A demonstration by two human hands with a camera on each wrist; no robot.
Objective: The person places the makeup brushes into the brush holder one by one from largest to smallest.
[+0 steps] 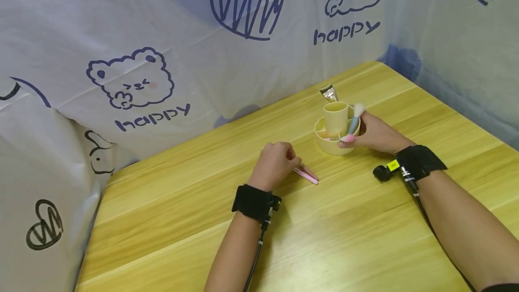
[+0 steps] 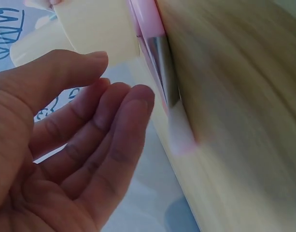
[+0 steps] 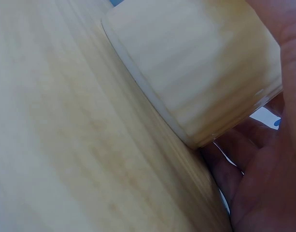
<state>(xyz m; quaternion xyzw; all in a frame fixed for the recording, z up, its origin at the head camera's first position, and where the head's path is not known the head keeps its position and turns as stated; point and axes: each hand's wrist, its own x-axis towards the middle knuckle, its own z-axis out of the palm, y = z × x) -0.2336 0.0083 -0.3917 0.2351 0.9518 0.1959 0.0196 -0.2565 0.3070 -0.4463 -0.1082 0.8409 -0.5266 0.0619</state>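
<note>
A cream round holder (image 1: 334, 147) with compartments and a taller central cup (image 1: 336, 118) stands on the table. My right hand (image 1: 375, 134) grips its right side, with the thumb at the near rim and the fingers behind; the right wrist view shows the ribbed holder wall (image 3: 196, 72) beside the fingers. My left hand (image 1: 273, 163) is low over the table, its fingers loosely bent and holding nothing. Just beyond its fingertips lie slim pink makeup brushes (image 2: 162, 53); one shows a silver ferrule and pale bristles, and their pink handles (image 1: 310, 177) point toward the holder.
Inside the holder stand a blue-handled brush (image 1: 353, 125) with white bristles and a flat silver-ended brush (image 1: 329, 93). The wood-grain table (image 1: 174, 202) meets a printed white sheet (image 1: 194, 66) along its back. Black straps with cameras circle both wrists.
</note>
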